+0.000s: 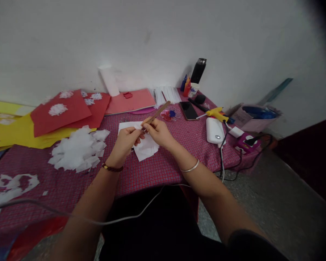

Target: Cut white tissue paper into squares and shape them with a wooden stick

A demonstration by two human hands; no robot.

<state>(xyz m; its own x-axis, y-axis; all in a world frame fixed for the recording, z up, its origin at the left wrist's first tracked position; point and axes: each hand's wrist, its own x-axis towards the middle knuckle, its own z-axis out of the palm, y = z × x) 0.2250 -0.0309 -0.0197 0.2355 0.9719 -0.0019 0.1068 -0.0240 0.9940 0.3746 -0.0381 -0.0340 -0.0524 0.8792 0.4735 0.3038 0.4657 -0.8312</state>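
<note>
A flat brown wooden stick (162,108) with a rounded end slants up and to the right out of my right hand (160,132), whose fingers are closed around its lower part. My left hand (127,141) meets the right one, fingertips pinched together near the stick's lower end. Whatever lies between those left fingertips is too small to make out. Under both hands are pieces of white paper (145,150) on the checked tablecloth (152,174). To the left lies a heap of cut white paper pieces (77,150).
Red sheets with paper flowers (58,109) lie back left. Behind the hands are a pink book (136,101) and a paint palette (170,114). A phone (188,110), yellow glue gun (217,114), white power bank (215,130) and cables occupy the right. A white cable (125,218) crosses in front.
</note>
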